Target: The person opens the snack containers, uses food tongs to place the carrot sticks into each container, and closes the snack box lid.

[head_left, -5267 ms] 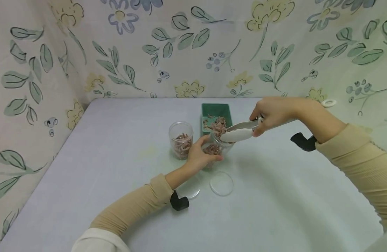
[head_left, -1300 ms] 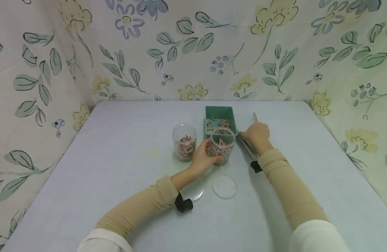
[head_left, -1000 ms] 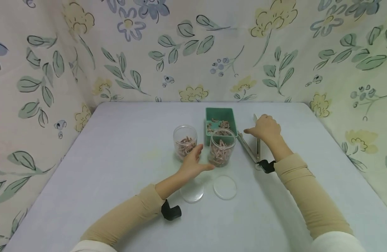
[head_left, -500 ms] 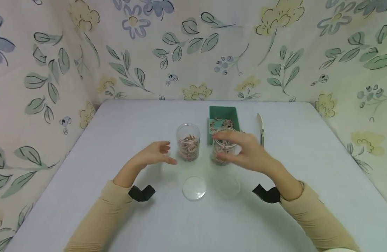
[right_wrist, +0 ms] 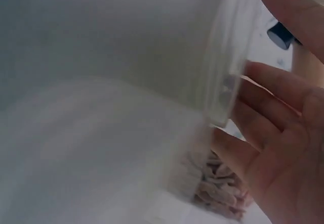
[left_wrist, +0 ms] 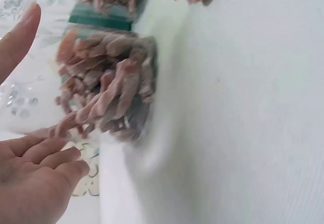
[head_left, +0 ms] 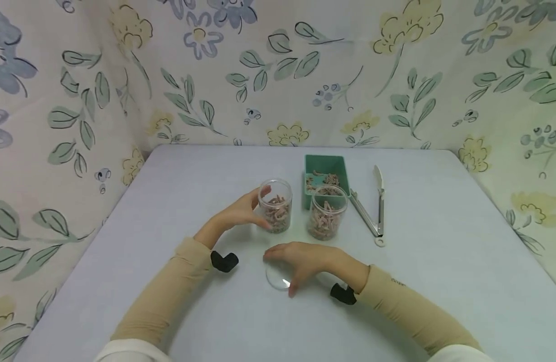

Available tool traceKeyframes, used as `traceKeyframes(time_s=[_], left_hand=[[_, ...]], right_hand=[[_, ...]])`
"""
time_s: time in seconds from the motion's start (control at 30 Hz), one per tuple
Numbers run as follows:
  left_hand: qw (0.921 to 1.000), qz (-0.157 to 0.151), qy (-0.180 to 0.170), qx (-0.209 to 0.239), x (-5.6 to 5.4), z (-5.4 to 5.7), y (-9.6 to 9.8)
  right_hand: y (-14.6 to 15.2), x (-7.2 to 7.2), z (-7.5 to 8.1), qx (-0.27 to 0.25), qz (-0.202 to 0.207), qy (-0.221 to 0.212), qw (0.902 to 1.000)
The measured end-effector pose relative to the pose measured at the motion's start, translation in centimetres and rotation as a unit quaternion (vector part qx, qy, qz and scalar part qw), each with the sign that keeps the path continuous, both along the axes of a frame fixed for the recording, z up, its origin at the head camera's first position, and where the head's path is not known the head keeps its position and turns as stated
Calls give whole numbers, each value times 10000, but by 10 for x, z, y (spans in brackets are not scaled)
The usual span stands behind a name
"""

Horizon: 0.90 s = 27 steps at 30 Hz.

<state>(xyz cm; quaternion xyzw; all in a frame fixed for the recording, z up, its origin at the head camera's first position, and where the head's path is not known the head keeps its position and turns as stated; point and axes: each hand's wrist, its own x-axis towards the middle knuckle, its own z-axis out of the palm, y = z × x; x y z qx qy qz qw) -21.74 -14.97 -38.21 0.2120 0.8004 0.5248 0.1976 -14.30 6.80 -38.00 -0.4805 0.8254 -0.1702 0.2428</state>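
Observation:
Two clear jars hold pinkish-brown strips. My left hand [head_left: 239, 211] is at the left jar [head_left: 276, 216], thumb at its near side and fingertips at its far side. In the left wrist view, the loosely extended fingers [left_wrist: 48, 178] lie beside that jar [left_wrist: 109, 82]. My right hand [head_left: 305, 261] spreads over a round clear lid [head_left: 278, 279] in front of the jars, fingers at its far edge and thumb at its near edge. The lid's ridged rim [right_wrist: 223, 87] shows close to the fingertips in the right wrist view. The right jar [head_left: 325, 223] stands untouched, uncovered.
A green tray [head_left: 325, 162] with more strips stands behind the right jar. To its right, metal tongs [head_left: 381, 213] with white tips lie spread on the white table [head_left: 431, 241]. A floral cloth [head_left: 268, 100] hangs behind the table.
The tongs, earlier in my right hand, lie on the table. My left hand has let go of the right jar and moved to the left one. My right hand has come forward over the lid.

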Motion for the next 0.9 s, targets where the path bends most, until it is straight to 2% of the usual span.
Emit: traceKeyframes(time_s=[0.1, 0.2, 0.3, 0.4, 0.47, 0.5, 0.6, 0.67, 0.7, 0.77, 0.9], left_hand=[[9998, 15, -100, 159, -1, -4, 9], [9993, 180, -174, 276, -2, -7, 14], [9985, 399, -165, 331, -3, -8, 16], [9965, 671, -166, 477, 0, -6, 16], [9948, 865, -59, 537, 4, -1, 14], [9940, 932, -9, 571, 6, 2, 13], [9931, 1012, 205, 564, 14, 13, 9], [9934, 974, 320, 523, 18, 19, 8], [9937, 942, 313, 526, 22, 22, 8], [9948, 814, 324, 515, 28, 28, 9], [9981, 413, 244, 382, 40, 37, 15]], right_hand=[[-1, 2, -6, 41, 142, 248, 9996], [1, 3, -7, -73, 176, 381, 9991], [4, 1, -2, -280, 154, 427, 9986], [14, -5, 9, -752, -200, 235, 9967], [24, -10, 21, -1368, -471, 13, 9895], [30, -13, 28, -1728, -657, -152, 9826], [47, -20, 47, -2807, -1184, -509, 9511], [56, -25, 58, -3270, -1534, -530, 9310], [59, -27, 63, -3394, -1694, -489, 9240], [63, -30, 70, -3458, -1900, -384, 9181], [62, -35, 76, -3220, -1768, -224, 9298]])
